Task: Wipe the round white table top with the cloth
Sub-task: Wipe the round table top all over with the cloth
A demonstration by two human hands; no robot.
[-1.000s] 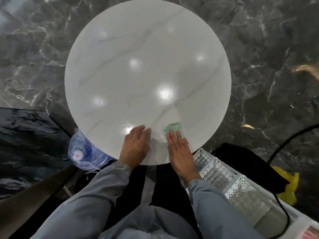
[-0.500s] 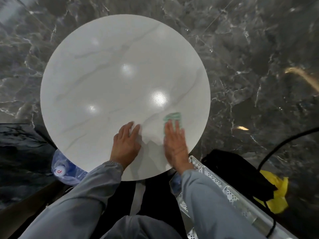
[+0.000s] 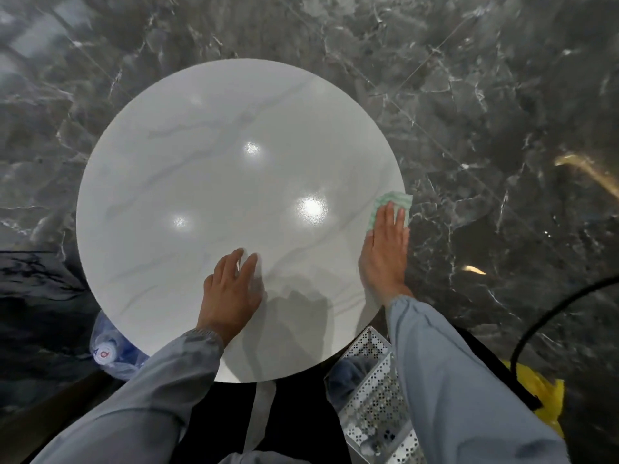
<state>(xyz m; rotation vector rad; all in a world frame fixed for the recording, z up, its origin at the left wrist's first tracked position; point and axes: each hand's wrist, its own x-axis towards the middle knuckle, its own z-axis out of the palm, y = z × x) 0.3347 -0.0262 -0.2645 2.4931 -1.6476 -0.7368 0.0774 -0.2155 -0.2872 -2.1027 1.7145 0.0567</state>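
Wiping step: right hand (image 3: 385, 252), fingers straight, presses cloth (image 3: 392, 198) at counter (image 3: 201, 162) right rim; left hand (image 3: 231, 289) flat, empty, bracing. Next, likely: sweep cloth inward, keep pressure.

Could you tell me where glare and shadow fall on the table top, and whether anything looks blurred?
Head view, glare: three bright spots on the table top, all clear of the cloth. Head view, shadow: a soft one lies between the left hand and right hand, near the close rim. Head view, blur: the floor looks soft, most at the top-left corner.
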